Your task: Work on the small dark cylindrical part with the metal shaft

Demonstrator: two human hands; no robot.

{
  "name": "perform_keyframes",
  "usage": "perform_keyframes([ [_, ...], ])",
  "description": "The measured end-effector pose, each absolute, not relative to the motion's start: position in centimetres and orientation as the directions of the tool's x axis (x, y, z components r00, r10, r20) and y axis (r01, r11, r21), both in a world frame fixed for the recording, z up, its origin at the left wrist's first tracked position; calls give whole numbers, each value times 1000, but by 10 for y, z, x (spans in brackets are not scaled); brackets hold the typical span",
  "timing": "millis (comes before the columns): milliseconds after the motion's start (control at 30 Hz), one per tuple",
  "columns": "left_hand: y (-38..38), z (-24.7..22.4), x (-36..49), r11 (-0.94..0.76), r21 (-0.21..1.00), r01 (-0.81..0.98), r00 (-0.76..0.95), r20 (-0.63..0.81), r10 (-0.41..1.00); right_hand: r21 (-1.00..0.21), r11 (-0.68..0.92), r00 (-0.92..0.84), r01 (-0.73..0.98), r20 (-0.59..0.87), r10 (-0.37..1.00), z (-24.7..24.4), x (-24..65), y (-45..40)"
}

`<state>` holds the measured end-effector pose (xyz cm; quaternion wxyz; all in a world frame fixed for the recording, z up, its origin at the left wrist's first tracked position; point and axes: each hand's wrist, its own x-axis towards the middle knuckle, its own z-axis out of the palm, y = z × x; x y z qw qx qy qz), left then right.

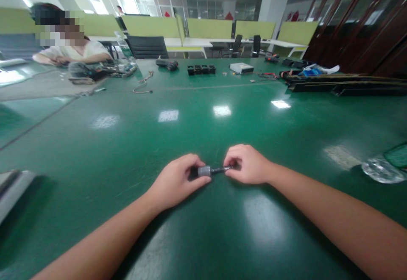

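My left hand (181,176) is curled around a small grey cylinder (204,171), thumb below and fingers above. A thin dark rod (218,170) reaches from the cylinder toward the right, lying almost level just over the green tabletop. At its far end, my right hand (246,164) pinches the rod between thumb and fingertips. Whether cylinder and rod are one piece cannot be made out, and the left end of the cylinder is hidden in my left palm.
A clear bottle (383,170) lies at the right edge, a grey flat-edged object (15,187) at the left. Farther back are a black block (201,70), a silver box (241,68), a cable (143,86) and long black rails (343,85). Another person (76,47) sits at far left.
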<state>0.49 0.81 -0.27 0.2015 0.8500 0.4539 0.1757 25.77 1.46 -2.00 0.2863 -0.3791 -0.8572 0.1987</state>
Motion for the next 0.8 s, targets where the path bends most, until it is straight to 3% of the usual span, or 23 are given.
perform_keyframes([
  [400,8,-4,3,-516,503,694,532,124,837,-498,647,-568,577,325,756,-18,263,16],
  [800,8,-3,3,-516,507,690,532,128,837,-482,550,-501,682,241,831,-10,265,13],
])
